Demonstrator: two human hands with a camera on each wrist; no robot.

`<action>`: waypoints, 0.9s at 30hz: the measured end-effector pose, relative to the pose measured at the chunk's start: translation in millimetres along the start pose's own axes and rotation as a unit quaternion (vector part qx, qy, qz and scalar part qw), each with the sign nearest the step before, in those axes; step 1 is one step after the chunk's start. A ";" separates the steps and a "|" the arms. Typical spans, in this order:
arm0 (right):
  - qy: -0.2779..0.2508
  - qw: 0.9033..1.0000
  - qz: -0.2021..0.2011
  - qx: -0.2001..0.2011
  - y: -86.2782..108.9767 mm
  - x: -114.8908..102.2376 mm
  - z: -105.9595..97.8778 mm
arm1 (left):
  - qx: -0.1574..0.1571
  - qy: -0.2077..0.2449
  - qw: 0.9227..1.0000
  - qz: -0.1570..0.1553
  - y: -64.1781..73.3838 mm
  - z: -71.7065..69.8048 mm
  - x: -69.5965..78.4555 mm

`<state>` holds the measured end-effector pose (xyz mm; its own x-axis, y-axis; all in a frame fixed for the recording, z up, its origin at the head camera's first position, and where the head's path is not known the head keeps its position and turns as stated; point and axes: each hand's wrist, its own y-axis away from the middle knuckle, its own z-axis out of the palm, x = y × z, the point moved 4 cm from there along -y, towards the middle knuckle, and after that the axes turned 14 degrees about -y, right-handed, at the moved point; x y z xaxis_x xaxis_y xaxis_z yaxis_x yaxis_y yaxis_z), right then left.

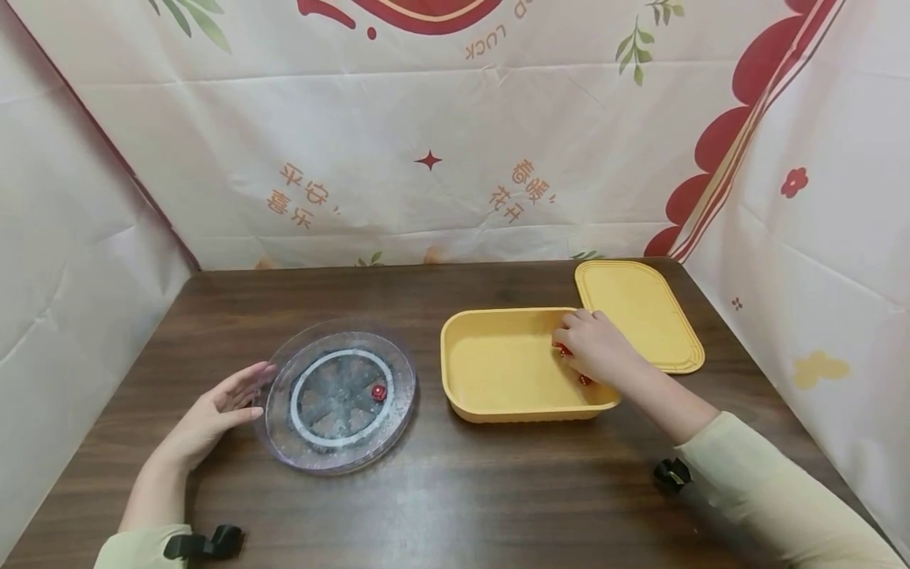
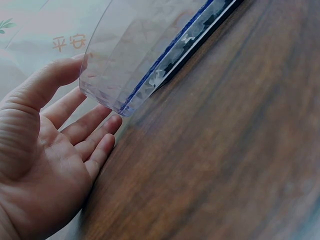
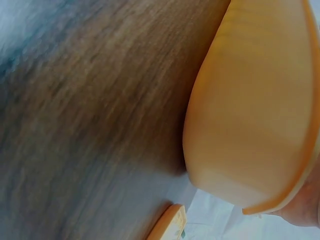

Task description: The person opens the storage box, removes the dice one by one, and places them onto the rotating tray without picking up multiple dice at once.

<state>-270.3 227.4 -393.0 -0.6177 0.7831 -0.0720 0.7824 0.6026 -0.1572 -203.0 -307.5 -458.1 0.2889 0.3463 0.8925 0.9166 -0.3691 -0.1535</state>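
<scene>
My right hand (image 1: 596, 348) reaches over the yellow box's (image 1: 490, 411) right end, fingers curled downward inside. At its fingertips is a small shiny red piece (image 1: 564, 349), partly covered by the hand. Another small red piece (image 1: 585, 380) lies in the box just below the hand. To the left, a round clear plastic tray (image 1: 408, 371) with a purplish rim holds one shiny red piece (image 1: 379, 392). My left hand (image 1: 206, 423) is at the tray's left edge, thumb and relaxed fingers spread at the rim (image 2: 100, 95). In the right wrist view the box wall (image 3: 245, 115) hides most of the right hand.
A yellow lid (image 1: 640, 308) lies flat on the brown wooden table (image 1: 426, 506), behind and right of the box. Printed white cloth (image 1: 398, 118) stands along the back and both sides. A black strap device (image 1: 671, 474) sits at each wrist.
</scene>
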 end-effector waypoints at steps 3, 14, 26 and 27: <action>0.007 1.000 -0.003 -0.001 -0.1 0.6 2.0 | 0.000 0.005 1.000 0.005 0.6 0.5 0.3; 0.036 0.999 -0.028 0.018 1.4 1.0 8.0 | 0.002 0.010 1.000 0.010 3.3 3.9 -3.0; 0.039 0.999 -0.017 0.008 0.5 -0.4 5.4 | 0.002 0.002 1.000 0.008 0.9 2.4 0.1; 0.037 0.999 -0.015 0.005 0.6 -0.9 4.9 | 0.002 0.004 1.000 0.007 1.1 2.3 0.4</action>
<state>-269.7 226.3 -397.8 -0.6325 0.7745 0.0061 0.7630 0.6244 -0.1673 -201.2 -305.8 -459.0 0.3005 0.3342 0.8933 0.9132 -0.3710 -0.1684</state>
